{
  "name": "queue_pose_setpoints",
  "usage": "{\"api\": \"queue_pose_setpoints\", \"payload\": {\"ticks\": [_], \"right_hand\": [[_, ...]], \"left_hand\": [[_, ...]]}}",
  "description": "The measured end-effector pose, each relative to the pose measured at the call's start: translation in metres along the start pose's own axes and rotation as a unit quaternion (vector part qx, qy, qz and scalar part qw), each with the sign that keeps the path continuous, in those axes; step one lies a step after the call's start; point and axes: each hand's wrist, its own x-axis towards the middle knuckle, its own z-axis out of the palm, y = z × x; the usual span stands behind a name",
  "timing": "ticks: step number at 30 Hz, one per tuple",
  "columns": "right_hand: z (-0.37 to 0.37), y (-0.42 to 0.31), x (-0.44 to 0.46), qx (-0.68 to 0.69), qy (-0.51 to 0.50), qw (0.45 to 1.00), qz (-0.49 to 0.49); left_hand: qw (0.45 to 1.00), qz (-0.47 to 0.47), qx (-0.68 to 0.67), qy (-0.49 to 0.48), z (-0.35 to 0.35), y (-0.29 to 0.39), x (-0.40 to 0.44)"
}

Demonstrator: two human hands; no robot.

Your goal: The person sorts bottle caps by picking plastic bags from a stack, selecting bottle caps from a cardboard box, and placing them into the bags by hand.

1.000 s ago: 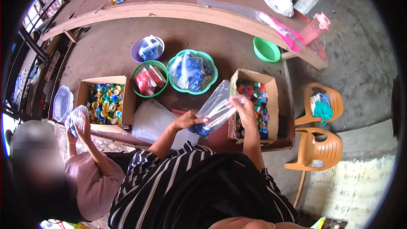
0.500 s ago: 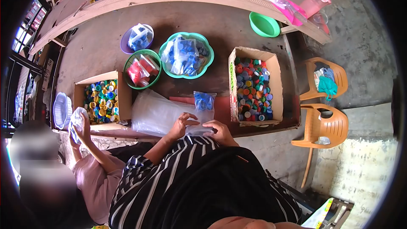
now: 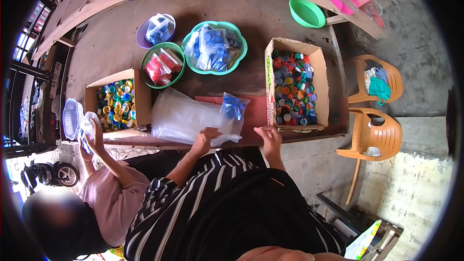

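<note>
My left hand is closed on the edge of a clear plastic bag, which trails to the right from the fingers. My right hand is apart from the bag, over the table's front edge. Its thumb and fingertips are drawn together, and whether anything small is between them is hidden. Beyond my hands lie a stack of clear plastic bags and a filled bag of blue bottle caps. A red flat sheet shows underneath.
Cardboard boxes of mixed caps stand left and right. Behind are a green basket of red packs, a teal basket of blue packs and a purple bowl. At left, a co-worker's hand holds a plastic bag.
My right hand has moved right, off the plastic bag and away from my left hand. My left hand stays at the bag. The view has shifted, so the table sits higher.
</note>
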Motion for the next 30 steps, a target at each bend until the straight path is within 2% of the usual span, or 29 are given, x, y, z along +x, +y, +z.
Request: {"api": "queue_pose_setpoints", "payload": {"ticks": [2, 5, 8, 11, 14, 17, 20, 23, 26, 29, 30], "right_hand": [[-0.006, -0.006, -0.001, -0.010, -0.062, 0.998, 0.018], [0.001, 0.005, -0.014, -0.235, -0.158, 0.958, -0.057], [0.008, 0.029, -0.018, -0.286, -0.183, 0.926, -0.163], [0.011, 0.042, -0.018, -0.335, -0.163, 0.917, -0.139], [0.010, 0.038, -0.022, -0.354, -0.160, 0.911, -0.135], [0.003, 0.042, -0.028, -0.297, -0.143, 0.941, -0.079], [-0.005, 0.060, -0.021, -0.314, -0.124, 0.940, -0.050], [-0.005, 0.071, -0.019, -0.440, -0.114, 0.890, -0.042], [0.010, 0.049, -0.021, -0.440, -0.061, 0.894, 0.053], [0.011, 0.051, -0.022, -0.403, -0.009, 0.915, 0.039], [0.009, 0.054, -0.021, -0.418, -0.031, 0.908, 0.009]], "left_hand": [[1.000, -0.019, -0.020, 0.013, -0.003, -0.004, -0.003], [0.999, -0.032, -0.039, -0.002, -0.004, 0.014, 0.005], [0.999, -0.025, -0.041, -0.007, 0.003, 0.018, 0.007], [0.998, -0.042, -0.012, 0.037, 0.003, 0.032, 0.005], [0.974, -0.134, -0.158, 0.089, 0.013, 0.026, -0.007], [0.962, -0.195, -0.185, 0.040, 0.007, 0.020, -0.014], [0.973, -0.181, -0.142, 0.014, 0.015, 0.001, -0.017], [0.972, -0.215, -0.087, -0.023, 0.018, 0.007, -0.010], [0.965, -0.241, -0.097, 0.039, 0.036, -0.001, -0.011], [0.956, -0.266, -0.113, 0.047, 0.032, 0.008, -0.007], [0.958, -0.265, -0.102, 0.046, 0.034, 0.005, -0.007]]}}
